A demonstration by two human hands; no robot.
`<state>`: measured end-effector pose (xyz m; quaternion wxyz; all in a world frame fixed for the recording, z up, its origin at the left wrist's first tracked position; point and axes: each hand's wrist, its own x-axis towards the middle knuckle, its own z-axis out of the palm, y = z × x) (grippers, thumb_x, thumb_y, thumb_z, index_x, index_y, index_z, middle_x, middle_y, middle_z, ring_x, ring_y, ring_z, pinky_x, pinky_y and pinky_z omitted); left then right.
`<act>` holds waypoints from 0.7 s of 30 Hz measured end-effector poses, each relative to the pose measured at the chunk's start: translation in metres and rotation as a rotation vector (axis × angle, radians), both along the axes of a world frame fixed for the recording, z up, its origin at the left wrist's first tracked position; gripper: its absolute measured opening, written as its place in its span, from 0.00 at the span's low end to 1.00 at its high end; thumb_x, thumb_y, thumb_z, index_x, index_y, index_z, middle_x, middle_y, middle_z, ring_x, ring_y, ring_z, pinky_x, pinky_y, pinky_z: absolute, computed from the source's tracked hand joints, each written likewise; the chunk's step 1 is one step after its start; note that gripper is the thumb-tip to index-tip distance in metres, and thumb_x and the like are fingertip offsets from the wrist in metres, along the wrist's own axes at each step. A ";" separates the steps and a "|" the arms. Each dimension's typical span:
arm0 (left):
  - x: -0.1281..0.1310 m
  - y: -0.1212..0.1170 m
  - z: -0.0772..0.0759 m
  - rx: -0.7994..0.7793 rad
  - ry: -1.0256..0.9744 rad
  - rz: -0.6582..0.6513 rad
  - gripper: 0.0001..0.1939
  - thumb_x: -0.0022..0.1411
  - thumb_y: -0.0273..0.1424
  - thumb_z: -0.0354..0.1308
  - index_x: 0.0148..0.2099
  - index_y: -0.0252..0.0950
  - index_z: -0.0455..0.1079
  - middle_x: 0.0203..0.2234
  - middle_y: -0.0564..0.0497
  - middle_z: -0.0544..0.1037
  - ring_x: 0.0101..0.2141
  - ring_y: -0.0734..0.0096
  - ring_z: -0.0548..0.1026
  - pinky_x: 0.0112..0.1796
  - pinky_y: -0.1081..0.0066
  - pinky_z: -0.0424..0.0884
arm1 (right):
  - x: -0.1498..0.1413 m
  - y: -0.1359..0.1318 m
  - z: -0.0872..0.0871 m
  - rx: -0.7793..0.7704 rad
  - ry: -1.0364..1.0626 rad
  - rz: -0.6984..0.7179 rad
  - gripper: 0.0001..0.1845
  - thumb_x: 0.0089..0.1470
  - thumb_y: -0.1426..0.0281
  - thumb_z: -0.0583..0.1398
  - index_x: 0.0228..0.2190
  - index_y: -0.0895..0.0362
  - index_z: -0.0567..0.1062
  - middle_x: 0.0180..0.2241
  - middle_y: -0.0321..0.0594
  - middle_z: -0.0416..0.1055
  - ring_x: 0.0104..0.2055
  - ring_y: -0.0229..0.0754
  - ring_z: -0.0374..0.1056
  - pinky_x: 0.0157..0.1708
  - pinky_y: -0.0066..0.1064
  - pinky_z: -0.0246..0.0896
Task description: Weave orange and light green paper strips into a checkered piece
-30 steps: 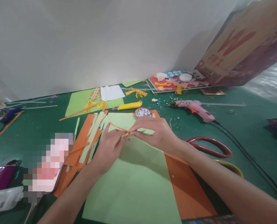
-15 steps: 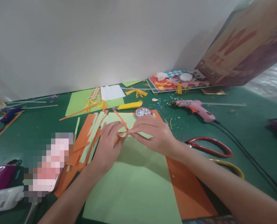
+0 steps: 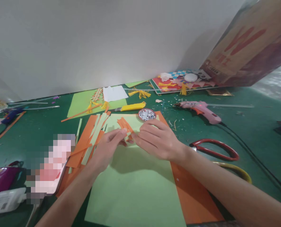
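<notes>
Between both hands is a small weave of orange and pale green paper strips (image 3: 124,125), its orange ends pointing up and away. My left hand (image 3: 110,145) pinches the woven part from the left, thumb on top. My right hand (image 3: 156,138) has its fingers closed at the right edge of the strips; the fingertips partly hide the weave. Both hands are above a pale green paper sheet (image 3: 135,192), which lies over an orange sheet (image 3: 194,192). Just beyond my right hand stands a round dish of small beads (image 3: 146,114).
Loose orange and green strips (image 3: 90,142) and a phone (image 3: 54,167) lie left. A yellow utility knife (image 3: 132,107) is behind the sheet. To the right are a pink glue gun (image 3: 199,110) with its cord and red-handled scissors (image 3: 216,149). A paper bag (image 3: 247,47) stands back right.
The woven strips have turned, so several orange ends now show side by side where one stuck up before. My left hand has rolled, bringing its thumb on top.
</notes>
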<state>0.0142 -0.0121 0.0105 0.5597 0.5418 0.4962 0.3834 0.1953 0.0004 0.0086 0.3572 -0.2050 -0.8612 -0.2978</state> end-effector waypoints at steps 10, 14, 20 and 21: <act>0.004 0.000 0.005 0.094 0.244 0.064 0.13 0.56 0.38 0.56 0.25 0.36 0.71 0.21 0.52 0.76 0.29 0.68 0.75 0.31 0.71 0.68 | -0.003 0.005 -0.008 -0.504 0.417 -0.051 0.08 0.56 0.69 0.57 0.30 0.56 0.76 0.26 0.39 0.72 0.30 0.40 0.66 0.32 0.34 0.60; 0.007 -0.002 0.004 0.092 0.316 0.037 0.11 0.55 0.35 0.57 0.23 0.36 0.71 0.20 0.52 0.77 0.27 0.68 0.75 0.26 0.73 0.65 | -0.007 0.002 -0.005 -0.929 0.619 -0.065 0.07 0.53 0.69 0.59 0.25 0.56 0.76 0.23 0.36 0.71 0.26 0.36 0.65 0.25 0.28 0.59; 0.006 -0.002 0.002 0.087 0.321 -0.010 0.11 0.54 0.35 0.56 0.24 0.36 0.73 0.23 0.51 0.79 0.28 0.67 0.75 0.28 0.72 0.66 | -0.009 0.001 -0.002 -1.105 0.719 0.003 0.05 0.48 0.70 0.62 0.22 0.56 0.74 0.23 0.34 0.70 0.25 0.34 0.62 0.26 0.27 0.57; 0.006 -0.002 0.001 0.086 0.322 -0.004 0.11 0.54 0.34 0.56 0.24 0.36 0.72 0.23 0.51 0.79 0.28 0.67 0.75 0.29 0.72 0.67 | -0.009 0.001 -0.001 -1.108 0.722 0.020 0.06 0.48 0.71 0.62 0.22 0.56 0.74 0.23 0.34 0.70 0.26 0.34 0.62 0.26 0.27 0.57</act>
